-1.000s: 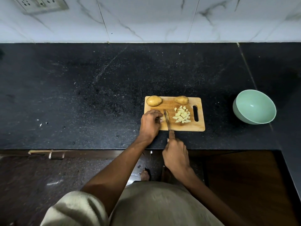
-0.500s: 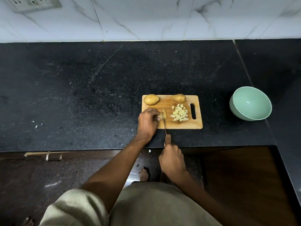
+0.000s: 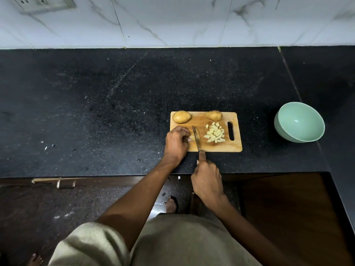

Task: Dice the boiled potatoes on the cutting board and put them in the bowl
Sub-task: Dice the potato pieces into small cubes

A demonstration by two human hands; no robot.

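On the cutting board (image 3: 221, 147), my left hand (image 3: 175, 144) pins a potato piece (image 3: 192, 138); my right hand (image 3: 207, 181) grips the knife (image 3: 196, 138).

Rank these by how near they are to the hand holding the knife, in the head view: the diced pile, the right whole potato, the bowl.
From the right hand:
1. Diced pile, mid-board, just beyond the knife.
2. Right whole potato, at the board's far edge.
3. Bowl, off the board, far to the right on the counter.
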